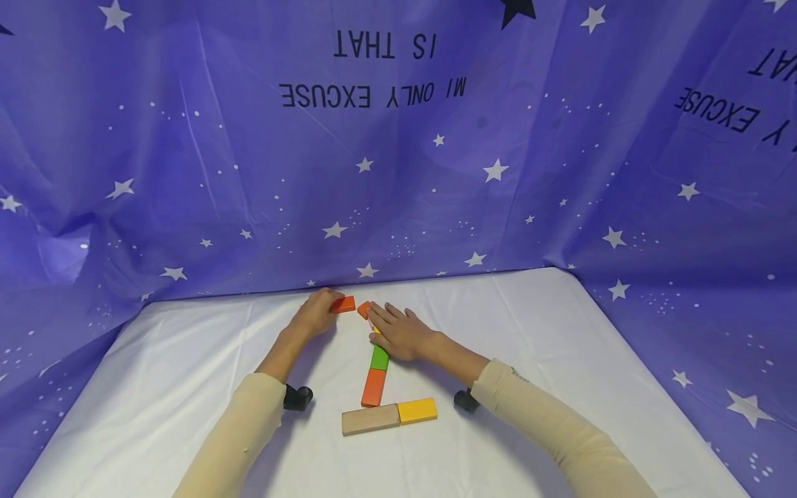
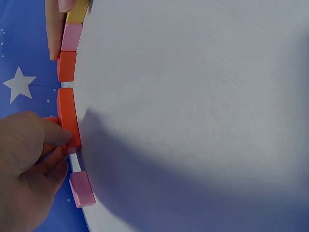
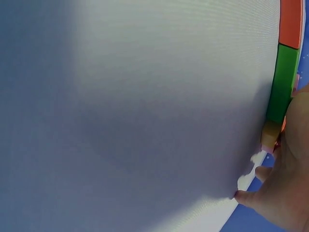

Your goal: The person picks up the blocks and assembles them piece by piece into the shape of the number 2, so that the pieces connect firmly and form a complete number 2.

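At the far side of the white table, my left hand (image 1: 316, 311) pinches a long orange block (image 2: 69, 116), thumb on the near face and fingers behind. A pink block (image 2: 82, 189) lies on its other side, a short gap away. Across a narrow gap stands a small orange block (image 1: 364, 310), followed by a pink block (image 2: 72, 37) and a yellow block (image 2: 77, 13). My right hand (image 1: 403, 335) lies along this row with fingers extended, a fingertip touching the small orange block. It partly covers the green block (image 3: 282, 82), which meets a red block (image 1: 373, 387).
Nearer to me, a plain wooden block (image 1: 370, 420) and a yellow block (image 1: 418, 411) lie end to end, crosswise to the row. A purple star-printed curtain (image 1: 398, 194) rises right behind the table's far edge. White cloth (image 1: 535, 332) covers the tabletop.
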`<action>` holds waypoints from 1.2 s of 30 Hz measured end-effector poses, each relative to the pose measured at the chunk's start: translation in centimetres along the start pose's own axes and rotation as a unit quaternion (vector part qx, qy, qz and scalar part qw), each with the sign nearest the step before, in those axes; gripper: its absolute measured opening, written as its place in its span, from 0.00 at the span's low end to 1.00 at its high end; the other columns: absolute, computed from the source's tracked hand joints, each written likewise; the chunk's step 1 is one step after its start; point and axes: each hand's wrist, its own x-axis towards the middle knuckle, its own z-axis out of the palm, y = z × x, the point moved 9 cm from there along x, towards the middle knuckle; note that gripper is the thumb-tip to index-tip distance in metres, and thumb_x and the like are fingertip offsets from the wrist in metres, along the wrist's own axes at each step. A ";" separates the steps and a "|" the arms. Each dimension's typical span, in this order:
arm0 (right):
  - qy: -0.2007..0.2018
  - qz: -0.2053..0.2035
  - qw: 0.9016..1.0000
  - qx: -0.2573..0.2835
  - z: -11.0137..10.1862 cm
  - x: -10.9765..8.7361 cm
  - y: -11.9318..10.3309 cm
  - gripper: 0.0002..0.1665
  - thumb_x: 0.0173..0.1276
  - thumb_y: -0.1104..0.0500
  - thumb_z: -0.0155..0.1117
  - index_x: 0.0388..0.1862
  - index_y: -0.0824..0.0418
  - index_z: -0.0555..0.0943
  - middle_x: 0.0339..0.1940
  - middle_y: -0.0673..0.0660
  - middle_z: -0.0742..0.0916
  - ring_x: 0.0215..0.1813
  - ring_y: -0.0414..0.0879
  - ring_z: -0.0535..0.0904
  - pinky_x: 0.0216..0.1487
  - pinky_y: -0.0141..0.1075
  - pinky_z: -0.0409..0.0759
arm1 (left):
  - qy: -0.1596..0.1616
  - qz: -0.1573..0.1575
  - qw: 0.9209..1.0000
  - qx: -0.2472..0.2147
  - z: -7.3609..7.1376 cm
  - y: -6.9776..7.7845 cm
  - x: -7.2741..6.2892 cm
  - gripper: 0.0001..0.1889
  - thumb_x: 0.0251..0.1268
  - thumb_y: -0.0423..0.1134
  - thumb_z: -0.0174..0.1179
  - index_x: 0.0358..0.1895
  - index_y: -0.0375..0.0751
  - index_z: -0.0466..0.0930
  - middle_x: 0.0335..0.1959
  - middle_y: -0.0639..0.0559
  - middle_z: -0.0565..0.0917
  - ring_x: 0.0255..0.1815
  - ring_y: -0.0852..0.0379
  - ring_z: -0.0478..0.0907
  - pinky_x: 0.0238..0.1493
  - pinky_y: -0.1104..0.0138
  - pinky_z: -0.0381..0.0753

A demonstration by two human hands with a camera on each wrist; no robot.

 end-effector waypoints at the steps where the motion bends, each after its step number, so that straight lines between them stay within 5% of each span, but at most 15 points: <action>1: 0.000 0.000 1.000 0.000 0.0 0.0 0.0 0.37 0.83 0.40 0.34 0.83 0.53 0.46 0.83 0.50 0.49 0.81 0.54 0.47 0.75 0.59 0.53 | -0.002 0.000 1.000 0.003 0.0 0.0 0.0 0.21 0.55 0.19 0.59 0.54 0.28 0.81 0.54 0.32 0.80 0.59 0.36 0.76 0.63 0.49 0.74; 20: 0.001 -0.001 1.000 -0.006 0.0 0.4 0.2 0.38 0.83 0.40 0.33 0.83 0.53 0.45 0.83 0.50 0.49 0.80 0.54 0.49 0.75 0.58 0.54 | -0.010 0.007 1.000 0.025 0.0 0.5 -0.2 0.20 0.59 0.21 0.60 0.56 0.29 0.81 0.51 0.34 0.81 0.55 0.37 0.77 0.60 0.50 0.75; 28: 0.000 -0.002 1.000 -0.001 0.0 0.2 0.1 0.38 0.83 0.40 0.34 0.83 0.53 0.45 0.83 0.51 0.49 0.80 0.55 0.49 0.74 0.59 0.54 | -0.018 -0.001 1.000 0.015 -0.1 0.1 -0.5 0.23 0.60 0.23 0.60 0.61 0.29 0.77 0.59 0.32 0.77 0.62 0.35 0.73 0.66 0.47 0.70; 36: -0.002 -0.003 1.000 0.018 0.4 0.3 0.3 0.38 0.83 0.40 0.33 0.83 0.53 0.44 0.83 0.50 0.48 0.80 0.55 0.47 0.75 0.60 0.52 | 0.022 0.006 0.999 -0.033 -1.4 -1.3 -1.7 0.25 0.60 0.25 0.63 0.63 0.27 0.74 0.60 0.31 0.75 0.63 0.33 0.71 0.66 0.45 0.69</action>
